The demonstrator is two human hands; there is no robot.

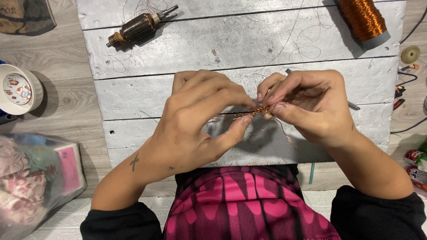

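Note:
My left hand and my right hand meet over a grey plank board, each pinching one end of a small bundle of thin copper wire. The strands are stretched between the fingertips, and a few loose wire ends hang down below my right hand. At the board's far left lies a motor armature with a brown winding and a metal shaft. A spool of copper wire stands at the far right corner.
A white cup sits on the floor at left, with a clear plastic bag of cloth below it. Small clips and cables lie off the board's right edge. Loose wire strands trail across the planks.

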